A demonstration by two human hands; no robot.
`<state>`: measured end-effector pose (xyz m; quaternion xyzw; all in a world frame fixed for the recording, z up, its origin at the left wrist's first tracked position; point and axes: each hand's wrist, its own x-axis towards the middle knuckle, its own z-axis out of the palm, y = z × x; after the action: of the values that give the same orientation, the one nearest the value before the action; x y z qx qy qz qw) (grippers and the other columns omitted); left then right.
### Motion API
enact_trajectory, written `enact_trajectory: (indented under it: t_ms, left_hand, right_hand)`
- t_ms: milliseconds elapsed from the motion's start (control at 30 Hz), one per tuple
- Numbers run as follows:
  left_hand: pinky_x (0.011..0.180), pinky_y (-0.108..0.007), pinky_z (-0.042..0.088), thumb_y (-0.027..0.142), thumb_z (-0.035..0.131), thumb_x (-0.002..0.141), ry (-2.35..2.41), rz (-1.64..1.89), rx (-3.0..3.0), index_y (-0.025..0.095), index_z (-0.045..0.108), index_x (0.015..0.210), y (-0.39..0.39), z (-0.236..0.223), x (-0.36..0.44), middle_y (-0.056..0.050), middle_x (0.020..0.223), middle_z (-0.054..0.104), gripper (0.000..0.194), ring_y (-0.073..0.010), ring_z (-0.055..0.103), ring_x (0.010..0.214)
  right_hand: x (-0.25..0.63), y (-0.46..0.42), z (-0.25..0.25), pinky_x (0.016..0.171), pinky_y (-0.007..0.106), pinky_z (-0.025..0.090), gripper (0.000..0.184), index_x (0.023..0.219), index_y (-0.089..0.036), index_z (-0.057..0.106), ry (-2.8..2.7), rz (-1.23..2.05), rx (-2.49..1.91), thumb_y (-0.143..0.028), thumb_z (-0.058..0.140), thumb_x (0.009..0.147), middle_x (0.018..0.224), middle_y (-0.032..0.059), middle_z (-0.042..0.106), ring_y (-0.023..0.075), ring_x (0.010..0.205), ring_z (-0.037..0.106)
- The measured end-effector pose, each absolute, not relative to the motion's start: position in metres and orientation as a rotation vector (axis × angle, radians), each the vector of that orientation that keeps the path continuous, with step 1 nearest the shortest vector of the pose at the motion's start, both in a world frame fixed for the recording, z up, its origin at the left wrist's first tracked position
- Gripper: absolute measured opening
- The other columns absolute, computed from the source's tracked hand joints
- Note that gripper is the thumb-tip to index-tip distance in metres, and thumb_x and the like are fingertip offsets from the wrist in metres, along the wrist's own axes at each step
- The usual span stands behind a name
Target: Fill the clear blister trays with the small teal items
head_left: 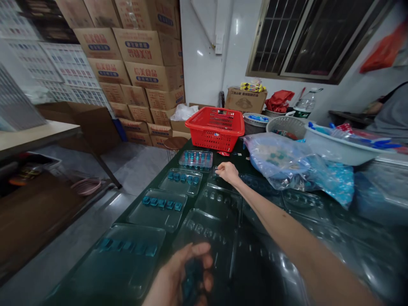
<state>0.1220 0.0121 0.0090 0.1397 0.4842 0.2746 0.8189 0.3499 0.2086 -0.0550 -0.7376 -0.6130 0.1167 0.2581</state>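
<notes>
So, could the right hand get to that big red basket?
Probably yes. The right hand is stretched out close to the red basket, and only a small red packet on the table seems to lie between them, too low to block it.

Stacked cartons stand left of a barred window.

Stacked brown cartons: red "信美食品" legible on several; at least one print upside down. Blue ovals carry lettering too small to read. Box by window, bottle label: printed, illegible.
</notes>
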Motion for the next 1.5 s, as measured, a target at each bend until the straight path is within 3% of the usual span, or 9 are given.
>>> enact_trajectory:
  t_ms: [400,567,700,800,900,1033,1167,1333,1500]
  left_hand:
    - [0.033,-0.02,0.027,0.041,0.053,0.07,1.086,0.689,0.359,0.014,0.062,0.087,0.024,0.02,0.118,-0.008,0.074,0.058,0.033,-0.0133,0.051,0.049]
    - [0.038,-0.022,0.035,0.042,0.053,0.07,0.928,0.69,0.311,0.014,0.057,0.103,0.04,0.01,0.111,-0.013,0.094,0.059,0.044,-0.022,0.058,0.073]
    - [0.037,-0.021,0.035,0.043,0.051,0.071,0.839,0.716,0.341,0.016,0.052,0.11,0.051,0.007,0.113,-0.014,0.104,0.057,0.047,-0.0267,0.058,0.086]
    - [0.034,-0.021,0.034,0.046,0.048,0.072,0.835,0.719,0.376,0.016,0.051,0.109,0.055,0.008,0.118,-0.014,0.102,0.058,0.048,-0.0267,0.059,0.085]
    - [0.032,-0.022,0.035,0.048,0.046,0.073,0.798,0.726,0.403,0.013,0.056,0.098,0.054,0.006,0.125,-0.011,0.084,0.061,0.045,-0.0222,0.06,0.069]
    - [0.03,-0.024,0.036,0.052,0.045,0.071,0.805,0.707,0.452,0.012,0.058,0.082,0.048,-0.001,0.136,-0.002,0.059,0.055,0.043,-0.0128,0.049,0.039]
    - [0.03,-0.024,0.037,0.053,0.045,0.071,0.79,0.653,0.513,0.015,0.057,0.088,0.042,0.001,0.139,-0.002,0.065,0.055,0.044,-0.0117,0.049,0.039]
    - [0.032,-0.019,0.035,0.042,0.051,0.072,0.843,0.672,0.621,0.014,0.057,0.086,0.04,0.01,0.137,-0.006,0.074,0.057,0.032,-0.0132,0.053,0.054]
    - [0.033,-0.013,0.026,0.03,0.059,0.07,0.888,0.721,0.698,0.013,0.057,0.074,0.043,0.007,0.138,-0.001,0.067,0.051,0.017,-0.0055,0.045,0.048]
  right_hand:
    - [0.344,0.226,-0.061,0.074,0.036,0.045,0.023,0.099,-0.013,0.052,-1.933,0.204,-2.081,-0.029,0.047,0.083,0.099,0.0053,0.055,0.0161,0.086,0.054]
    - [0.341,0.219,-0.046,0.077,0.036,0.042,0.022,0.096,-0.013,0.054,-1.976,0.178,-2.055,-0.029,0.048,0.082,0.097,0.0058,0.055,0.017,0.088,0.053]
    - [0.327,0.184,-0.017,0.081,0.037,0.033,0.026,0.099,-0.013,0.055,-1.982,0.123,-1.928,-0.023,0.056,0.075,0.093,0.0119,0.058,0.0234,0.094,0.049]
    - [0.308,0.13,0.005,0.08,0.032,0.031,0.03,0.108,-0.021,0.051,-2.03,0.137,-1.741,-0.029,0.049,0.08,0.096,0.0057,0.057,0.0184,0.09,0.049]
    - [0.288,0.073,0.018,0.074,0.028,0.034,0.019,0.095,-0.024,0.058,-2.167,0.4,-1.259,-0.029,0.05,0.079,0.084,0.0002,0.059,0.0141,0.08,0.051]
    - [0.274,0.036,0.021,0.077,0.031,0.03,0.023,0.093,-0.025,0.06,-2.265,0.445,-1.188,-0.02,0.058,0.071,0.08,-0.0001,0.059,0.0159,0.08,0.049]
    - [0.278,0.036,0.02,0.073,0.029,0.033,0.019,0.085,-0.023,0.062,-2.182,0.517,-1.241,-0.014,0.055,0.069,0.071,-0.0011,0.057,0.0138,0.073,0.049]
    - [0.289,0.035,0.014,0.06,0.022,0.039,0.014,0.077,-0.019,0.058,-1.763,0.886,-1.223,-0.012,0.047,0.074,0.066,-0.0024,0.057,0.0098,0.062,0.052]
    - [0.291,0.029,0.005,0.064,0.023,0.041,0.01,0.073,-0.018,0.059,-1.639,0.866,-1.217,-0.012,0.051,0.071,0.071,-0.0016,0.058,0.0105,0.067,0.053]
